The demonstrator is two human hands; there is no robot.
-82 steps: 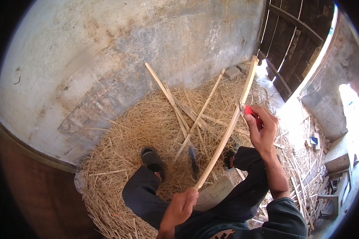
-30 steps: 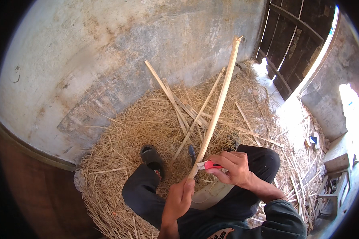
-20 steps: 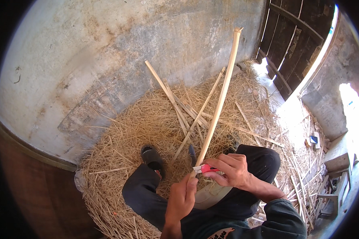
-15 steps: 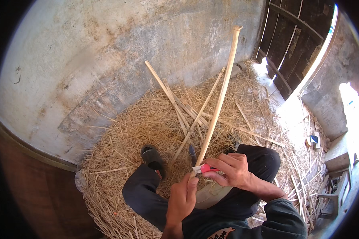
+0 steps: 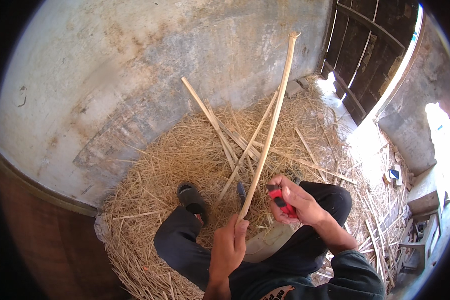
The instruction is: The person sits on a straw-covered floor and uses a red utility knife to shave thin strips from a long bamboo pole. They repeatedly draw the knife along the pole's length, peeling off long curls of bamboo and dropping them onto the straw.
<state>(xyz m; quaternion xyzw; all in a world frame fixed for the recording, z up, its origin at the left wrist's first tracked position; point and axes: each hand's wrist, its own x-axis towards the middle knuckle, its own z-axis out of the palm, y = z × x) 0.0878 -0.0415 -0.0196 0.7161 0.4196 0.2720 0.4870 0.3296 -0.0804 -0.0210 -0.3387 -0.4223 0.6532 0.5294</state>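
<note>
My left hand [image 5: 228,243] is closed around the near end of a long pale bamboo-like strip [image 5: 269,137], which slants up and away toward the wall. My right hand [image 5: 296,201] is wrapped round a small red and black hand tool [image 5: 281,200], whose exact kind I cannot make out. That tool is apart from the strip, to its right. Just beside the strip, above my left hand, a dark narrow blade-like piece [image 5: 241,191] shows; its lower part is hidden. Several other pale strips [image 5: 205,107] lie crossed beyond my hands.
Straw and shavings [image 5: 155,160] cover the floor around my bent legs. A dark sandal [image 5: 191,199] is on my left foot. Ahead stands a stained wall [image 5: 150,65], with a dark plank door [image 5: 365,45] at far right. A wooden frame [image 5: 420,240] stands at right.
My right hand has moved right and slightly up, taking the red and black tool off the strip's near end and turning it. The strip's far end has shifted slightly left. My left hand keeps its hold.
</note>
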